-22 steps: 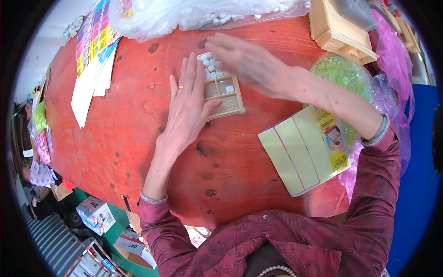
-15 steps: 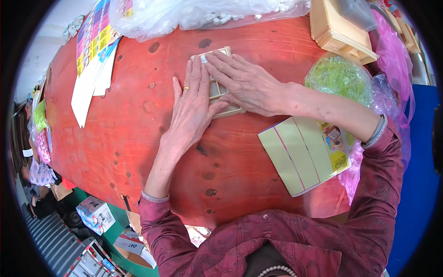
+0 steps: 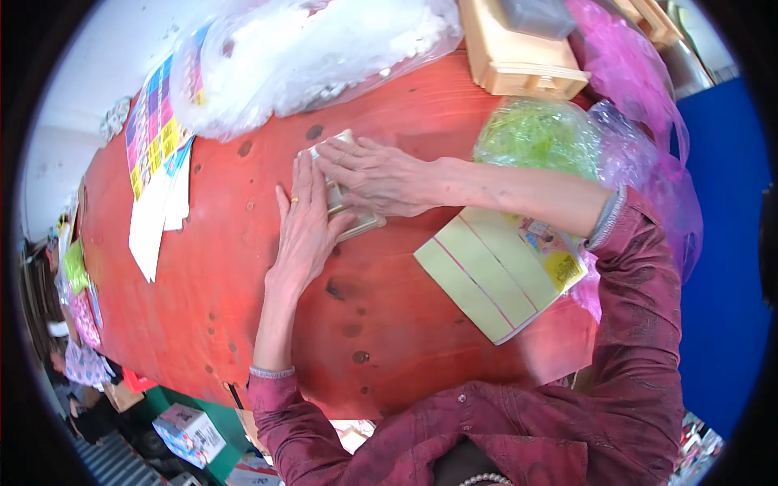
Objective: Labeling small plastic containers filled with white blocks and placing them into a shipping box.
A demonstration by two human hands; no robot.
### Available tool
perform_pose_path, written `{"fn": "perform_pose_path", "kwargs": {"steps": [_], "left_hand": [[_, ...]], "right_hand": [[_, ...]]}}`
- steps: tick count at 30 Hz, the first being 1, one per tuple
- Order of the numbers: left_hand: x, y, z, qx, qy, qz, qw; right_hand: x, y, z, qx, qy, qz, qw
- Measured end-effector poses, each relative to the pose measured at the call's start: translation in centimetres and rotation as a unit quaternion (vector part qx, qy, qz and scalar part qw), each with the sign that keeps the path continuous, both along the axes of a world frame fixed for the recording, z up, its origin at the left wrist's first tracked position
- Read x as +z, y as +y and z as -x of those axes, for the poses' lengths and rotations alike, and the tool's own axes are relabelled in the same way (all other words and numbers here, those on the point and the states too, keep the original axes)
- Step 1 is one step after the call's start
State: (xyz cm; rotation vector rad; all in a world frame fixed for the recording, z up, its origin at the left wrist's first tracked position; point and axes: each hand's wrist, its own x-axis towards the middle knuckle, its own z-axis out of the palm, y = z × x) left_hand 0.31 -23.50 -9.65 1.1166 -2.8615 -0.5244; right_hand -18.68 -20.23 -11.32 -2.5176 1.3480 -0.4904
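Observation:
A small cream-coloured tray (image 3: 365,228) divided into compartments lies on the red wooden tabletop (image 3: 235,283), mostly hidden under both hands. My left hand (image 3: 304,235), with a ring on one finger, rests along the tray's left side, its fingers stretched out toward the far end. Across the far part of the tray, my right hand (image 3: 381,174) lies flat, its fingertips close to those of the left. Its fingers are extended too. Whatever lies inside the covered compartments is hidden.
Beyond the tray sits a large clear bag of white pieces (image 3: 300,65). Printed sheets (image 3: 154,170) lie at the far left. Toward the right are a pale green card (image 3: 486,275), a bag of green strands (image 3: 539,138), a wooden box (image 3: 519,69) and pink plastic bags (image 3: 632,65).
The whole view has shifted, so the table and tray appear lower and farther left. Both hands stay flat on the tray with little visible change in their pose.

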Motion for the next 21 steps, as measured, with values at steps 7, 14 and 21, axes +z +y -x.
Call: {"fn": "perform_pose_path", "kwargs": {"steps": [7, 14, 21], "left_hand": [[0.3, -0.3, 0.3, -0.027, -0.026, 0.005, 0.999], [0.2, 0.3, 1.4, -0.052, -0.006, 0.001, 0.999], [2.1, 1.9, 0.7, -0.010, 0.059, 0.018, 0.998]], "right_hand": [[3.3, 3.1, 1.8, -0.089, -0.008, 0.029, 0.996], [6.6, 11.6, 7.6, -0.229, -0.032, 0.043, 0.972], [11.9, 18.1, 15.2, -0.364, -0.048, 0.096, 0.925]]}}
